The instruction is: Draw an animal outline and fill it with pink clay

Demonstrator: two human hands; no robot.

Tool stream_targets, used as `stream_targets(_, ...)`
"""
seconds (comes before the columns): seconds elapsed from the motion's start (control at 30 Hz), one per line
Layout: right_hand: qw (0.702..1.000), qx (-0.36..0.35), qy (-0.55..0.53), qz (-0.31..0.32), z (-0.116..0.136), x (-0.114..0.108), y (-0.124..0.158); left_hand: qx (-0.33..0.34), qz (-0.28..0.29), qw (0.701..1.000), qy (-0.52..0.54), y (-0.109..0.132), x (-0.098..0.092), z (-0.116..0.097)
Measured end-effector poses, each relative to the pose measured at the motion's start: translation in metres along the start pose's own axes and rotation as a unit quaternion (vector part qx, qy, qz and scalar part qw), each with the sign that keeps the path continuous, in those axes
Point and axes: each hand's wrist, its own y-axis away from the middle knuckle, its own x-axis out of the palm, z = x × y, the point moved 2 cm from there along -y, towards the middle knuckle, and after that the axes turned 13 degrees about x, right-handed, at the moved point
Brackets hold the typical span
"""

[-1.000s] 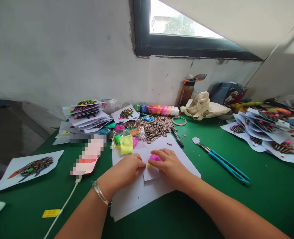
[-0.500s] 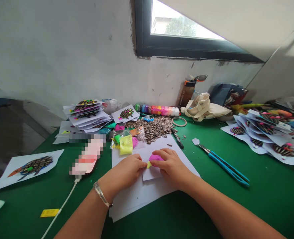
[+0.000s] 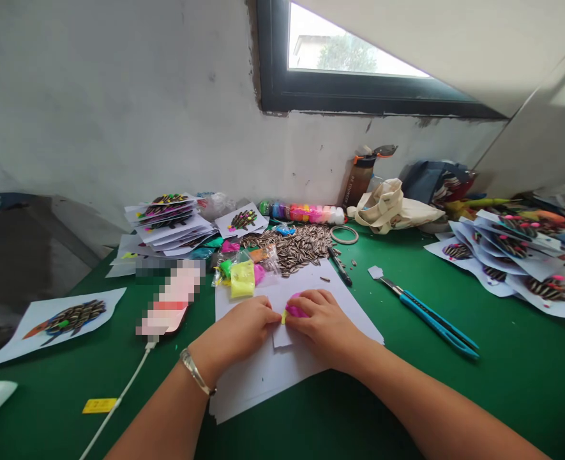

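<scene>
A small piece of yellow modelling clay (image 3: 283,317) lies on a small white sheet of paper (image 3: 285,339), at the left edge of a flat pink clay shape (image 3: 296,311). My left hand (image 3: 244,327) is closed, with thumb and fingertip pinching at the yellow clay from the left. From the right, my right hand (image 3: 325,322) reaches over the pink shape and hides much of it. Its bent fingers press against the yellow clay. Larger white sheets (image 3: 244,406) are under both hands.
Behind the hands are a yellow clay packet (image 3: 242,279), a pile of striped sunflower seeds (image 3: 299,246) and a black pen (image 3: 340,267). A blue utility knife (image 3: 438,322) lies right. Left are a phone (image 3: 172,306) with cable and stacked seed pictures (image 3: 177,233); more pictures (image 3: 507,255) lie right.
My right fingers have bent and drawn slightly left against the yellow clay, which now shows as a narrower strip. My left hand stays nearly in place.
</scene>
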Motion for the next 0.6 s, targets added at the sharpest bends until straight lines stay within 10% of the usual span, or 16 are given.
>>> stream_targets(0.6,1.0,-0.011,-0.006,-0.005,-0.003,0.004,0.0,0.009,-0.006,1.0,0.008,-0.002,0.005,0.01)
